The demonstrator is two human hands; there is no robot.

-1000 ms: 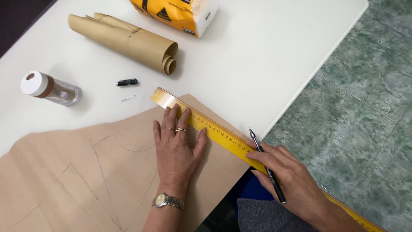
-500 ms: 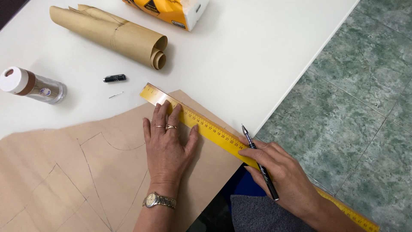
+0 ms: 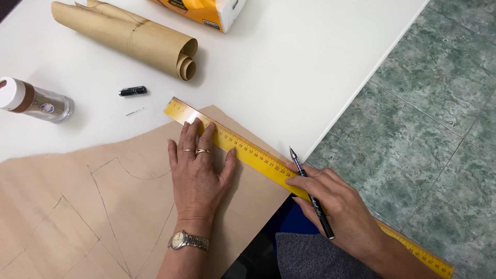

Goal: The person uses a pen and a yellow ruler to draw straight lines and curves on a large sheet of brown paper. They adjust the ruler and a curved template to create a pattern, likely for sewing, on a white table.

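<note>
Yellow ruler (image 3: 268,164) lies slantwise along the edge of the brown pattern paper (image 3: 77,206), its long axis running from upper left to lower right past the table (image 3: 289,77) edge. The left hand (image 3: 199,173) presses flat, fingers spread, on ruler and paper. The right hand (image 3: 338,206) grips a black pen (image 3: 311,194), tip just beside the ruler's far edge.

Paper (image 3: 77,206) lies on the table (image 3: 289,67) — ruler (image 3: 248,152) along its right edge. Roll (image 3: 129,39) and box (image 3: 206,10) behind; bottle (image 3: 33,101) left, cap (image 3: 133,91) between bottle and ruler.
</note>
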